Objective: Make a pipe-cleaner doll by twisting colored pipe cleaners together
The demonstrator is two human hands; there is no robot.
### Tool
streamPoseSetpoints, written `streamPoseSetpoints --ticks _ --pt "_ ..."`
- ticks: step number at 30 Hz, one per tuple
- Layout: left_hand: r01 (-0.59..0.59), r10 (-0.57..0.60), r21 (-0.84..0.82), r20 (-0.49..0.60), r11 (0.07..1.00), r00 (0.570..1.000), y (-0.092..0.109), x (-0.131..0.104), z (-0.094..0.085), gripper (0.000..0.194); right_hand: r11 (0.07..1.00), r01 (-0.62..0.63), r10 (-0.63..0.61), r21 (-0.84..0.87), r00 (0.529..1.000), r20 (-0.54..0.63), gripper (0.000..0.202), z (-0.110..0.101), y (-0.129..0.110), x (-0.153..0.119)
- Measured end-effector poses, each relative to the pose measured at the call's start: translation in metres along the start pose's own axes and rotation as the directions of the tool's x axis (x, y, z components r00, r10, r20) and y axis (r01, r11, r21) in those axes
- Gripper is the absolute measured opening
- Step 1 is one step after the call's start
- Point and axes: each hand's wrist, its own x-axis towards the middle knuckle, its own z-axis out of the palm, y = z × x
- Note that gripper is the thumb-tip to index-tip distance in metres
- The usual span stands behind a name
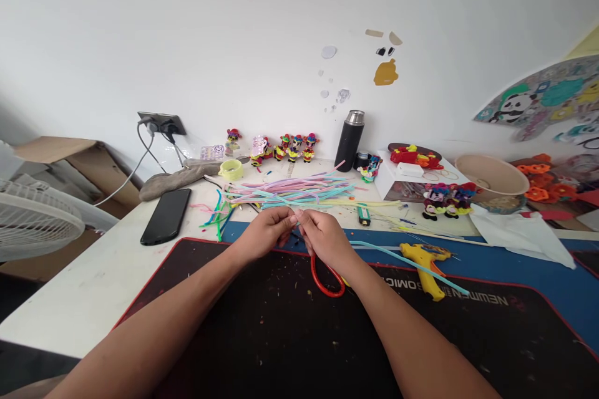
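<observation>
My left hand [270, 229] and my right hand [324, 235] meet above the back edge of the black mat [281, 330]. Both have thumb and fingers pinched together, fingertips nearly touching. What they pinch is too small or hidden to name. Below my right hand lies a loop of red-handled scissors or tool [329, 290], partly covered by the hand. Just behind the hands is a pile of pastel pipe cleaners [299, 188]. A light blue pipe cleaner [407, 259] stretches to the right of my right hand, across a yellow glue gun [428, 268].
A phone [166, 217] and a fan [37, 218] are on the left. Along the wall stand small figures [296, 148], a black bottle [350, 142] and a white box [402, 184]. A beige bowl [491, 176] and white tissue [519, 234] are at right.
</observation>
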Motion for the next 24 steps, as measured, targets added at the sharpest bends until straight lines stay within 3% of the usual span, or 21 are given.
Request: streamPoseSetpoints --ticks 5,11,14,17,20,22,24 --pt "-0.089 0.106 0.165 -0.095 0.982 0.990 0.004 -0.004 0.002 0.038 0.973 -0.038 0.034 0.229 0.999 0.020 0.052 0.004 0.005 0.004" --pt "-0.119 0.169 0.283 -0.158 0.952 0.973 0.002 -0.004 0.007 0.033 0.931 -0.073 0.078 0.357 0.997 0.001 0.055 0.007 0.006 0.006" --pt "-0.163 0.260 0.474 -0.146 0.865 0.955 -0.004 -0.003 0.005 0.026 0.918 -0.101 0.117 0.384 0.993 -0.019 0.056 0.007 0.008 0.007" --pt "-0.240 0.367 0.653 -0.062 0.718 0.928 -0.008 -0.003 0.001 0.022 0.907 -0.119 0.138 0.403 0.990 -0.017 0.056 0.008 0.009 0.008" --pt "-0.271 0.402 0.734 -0.003 0.623 0.916 -0.008 -0.003 -0.002 0.021 0.908 -0.134 0.155 0.396 0.988 -0.021 0.056 0.009 0.009 0.008" --pt "-0.257 0.374 0.707 -0.013 0.659 0.927 -0.006 -0.003 -0.001 0.020 0.916 -0.138 0.158 0.378 0.987 -0.022 0.056 0.009 0.009 0.008" --pt "-0.233 0.330 0.614 -0.047 0.754 0.943 -0.004 -0.003 0.001 0.021 0.936 -0.117 0.131 0.332 0.991 -0.019 0.055 0.009 0.010 0.008"
